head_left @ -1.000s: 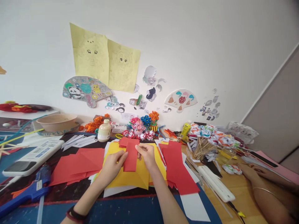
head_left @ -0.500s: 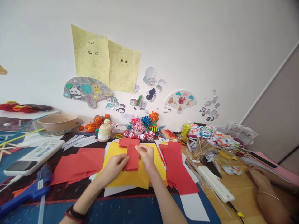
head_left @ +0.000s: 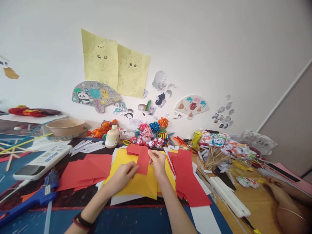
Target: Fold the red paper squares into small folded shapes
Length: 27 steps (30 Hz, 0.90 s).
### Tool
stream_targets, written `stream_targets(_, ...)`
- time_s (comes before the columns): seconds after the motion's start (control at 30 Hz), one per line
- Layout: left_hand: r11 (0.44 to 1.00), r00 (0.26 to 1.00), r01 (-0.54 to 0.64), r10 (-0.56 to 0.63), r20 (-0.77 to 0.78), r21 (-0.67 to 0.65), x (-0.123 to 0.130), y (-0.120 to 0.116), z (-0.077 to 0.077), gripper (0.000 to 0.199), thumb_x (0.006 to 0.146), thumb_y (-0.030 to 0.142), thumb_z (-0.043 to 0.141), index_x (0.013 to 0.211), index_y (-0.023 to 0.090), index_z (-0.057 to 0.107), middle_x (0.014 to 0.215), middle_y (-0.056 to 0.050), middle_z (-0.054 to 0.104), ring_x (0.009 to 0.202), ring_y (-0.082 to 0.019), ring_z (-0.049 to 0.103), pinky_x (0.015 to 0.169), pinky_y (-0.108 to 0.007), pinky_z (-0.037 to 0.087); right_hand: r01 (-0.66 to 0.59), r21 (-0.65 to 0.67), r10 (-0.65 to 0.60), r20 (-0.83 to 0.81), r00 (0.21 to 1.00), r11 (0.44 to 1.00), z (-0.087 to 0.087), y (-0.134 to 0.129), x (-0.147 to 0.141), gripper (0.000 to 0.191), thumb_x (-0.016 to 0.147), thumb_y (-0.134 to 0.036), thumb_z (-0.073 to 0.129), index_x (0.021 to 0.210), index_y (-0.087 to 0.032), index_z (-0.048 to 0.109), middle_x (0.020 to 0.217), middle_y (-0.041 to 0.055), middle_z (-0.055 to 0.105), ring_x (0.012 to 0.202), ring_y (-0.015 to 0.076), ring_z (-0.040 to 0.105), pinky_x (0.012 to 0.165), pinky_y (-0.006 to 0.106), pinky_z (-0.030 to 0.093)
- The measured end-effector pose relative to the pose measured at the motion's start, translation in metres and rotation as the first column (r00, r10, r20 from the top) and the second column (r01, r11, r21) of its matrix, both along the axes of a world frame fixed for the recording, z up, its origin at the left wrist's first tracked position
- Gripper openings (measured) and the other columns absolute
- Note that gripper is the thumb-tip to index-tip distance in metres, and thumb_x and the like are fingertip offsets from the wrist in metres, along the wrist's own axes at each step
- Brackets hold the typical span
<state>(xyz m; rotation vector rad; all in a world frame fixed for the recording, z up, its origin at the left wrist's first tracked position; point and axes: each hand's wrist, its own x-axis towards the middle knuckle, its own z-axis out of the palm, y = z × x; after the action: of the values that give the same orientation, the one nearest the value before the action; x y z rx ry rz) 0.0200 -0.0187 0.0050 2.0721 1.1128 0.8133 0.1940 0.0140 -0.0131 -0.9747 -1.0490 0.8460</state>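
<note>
A small red paper piece is held upright between my two hands, above a stack of yellow paper. My left hand pinches its lower left edge between thumb and fingers. At its upper right edge, my right hand has its fingers closed on it. Another red piece lies just behind, on the yellow stack. Red sheets are spread to the left, and more red sheets lie to the right over white paper.
A blue glue gun and a white power strip lie at the left. Behind the paper stand a glue bottle and paper flowers. Wooden sticks are at the right, near another person's arm.
The view has shifted slightly, so most things appear further right. The red paper in my hands has been lifted a little and its lower part looks shorter.
</note>
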Motion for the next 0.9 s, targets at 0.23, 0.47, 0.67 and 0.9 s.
stream_targets(0.23, 0.987, 0.992, -0.124, 0.126, -0.009, 0.102, 0.001, 0.007, -0.008, 0.040, 0.090, 0.045, 0.029, 0.058, 0.020, 0.033, 0.054, 0.003, 0.043, 0.055, -0.014, 0.041, 0.054, -0.026, 0.025, 0.011, 0.014, -0.011, -0.026, 1.000, 1.000, -0.001, 0.001, 0.002, 0.029, 0.071, -0.043, 0.069, 0.071, -0.014, 0.066, 0.041, -0.0034, 0.050, 0.037, 0.0099, 0.041, 0.039, 0.023, 0.029)
stream_targets(0.47, 0.971, 0.978, -0.194, 0.181, 0.103, 0.136, -0.006, 0.010, -0.002, 0.030, 0.088, 0.040, 0.034, 0.070, 0.020, 0.047, 0.062, 0.002, 0.052, 0.060, -0.014, 0.048, 0.057, -0.023, 0.032, -0.286, -0.097, 0.284, -0.031, 0.958, 0.953, 0.003, -0.005, -0.001, 0.031, 0.069, -0.044, 0.069, 0.064, -0.014, 0.063, 0.048, 0.0003, 0.057, 0.043, 0.0122, 0.052, 0.043, 0.022, 0.037)
stream_targets(0.67, 0.981, 0.987, -0.154, 0.147, 0.067, 0.117, -0.007, 0.009, -0.001, 0.025, 0.083, 0.034, 0.039, 0.064, 0.019, 0.046, 0.059, 0.003, 0.050, 0.060, -0.013, 0.045, 0.057, -0.023, 0.031, -0.293, -0.139, 0.308, 0.104, 0.946, 0.946, 0.006, -0.008, -0.004, 0.027, 0.067, -0.040, 0.072, 0.075, -0.015, 0.068, 0.065, 0.0023, 0.064, 0.056, 0.0132, 0.057, 0.049, 0.021, 0.040)
stream_targets(0.9, 0.992, 0.993, -0.100, 0.094, 0.075, 0.074, 0.001, 0.003, -0.002, 0.028, 0.083, 0.036, 0.035, 0.060, 0.020, 0.039, 0.055, 0.004, 0.041, 0.056, -0.013, 0.040, 0.054, -0.023, 0.026, -0.280, -0.066, 0.288, 0.216, 0.933, 0.958, 0.006, -0.014, -0.014, 0.021, 0.068, -0.037, 0.072, 0.070, -0.017, 0.069, 0.069, 0.0010, 0.065, 0.070, 0.0170, 0.058, 0.063, 0.024, 0.043)
